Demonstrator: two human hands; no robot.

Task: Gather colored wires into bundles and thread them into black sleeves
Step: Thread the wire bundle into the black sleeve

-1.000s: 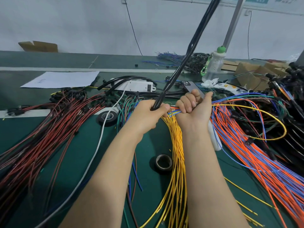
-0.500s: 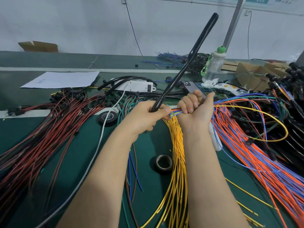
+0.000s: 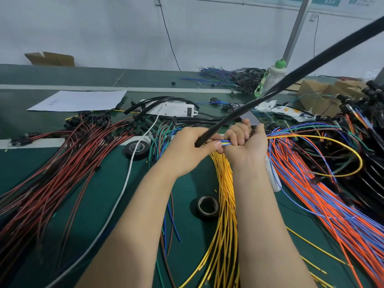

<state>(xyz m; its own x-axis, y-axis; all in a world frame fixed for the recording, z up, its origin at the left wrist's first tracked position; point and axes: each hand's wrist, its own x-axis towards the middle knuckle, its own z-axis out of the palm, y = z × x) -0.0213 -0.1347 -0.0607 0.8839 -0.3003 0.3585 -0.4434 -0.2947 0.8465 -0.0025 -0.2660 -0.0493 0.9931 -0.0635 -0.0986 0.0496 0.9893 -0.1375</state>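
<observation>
Green bench matting [image 3: 52, 77] fills most of the view and runs back to a white wall [image 3: 104, 28] at 12 o'clock. Red wires [image 3: 52, 173] fan across it at 9 o'clock, orange and blue wires [image 3: 311, 194] at 3 o'clock, and yellow wires [image 3: 224, 204] run down the centre toward 6 o'clock. At the centre the black sleeve [image 3: 311, 67] is held above the bench. Its long axis slants from its lower end up toward 2 o'clock and out of view. The left hand [image 3: 187, 150] curls its fingers round that lower end, thumb pressed alongside. The right hand [image 3: 247, 146] is a closed fist round a thin bundle [image 3: 226, 143] of blue and yellow wires, which spans the short gap to the sleeve's mouth. A tape roll [image 3: 207, 206] lies between the forearms.
</observation>
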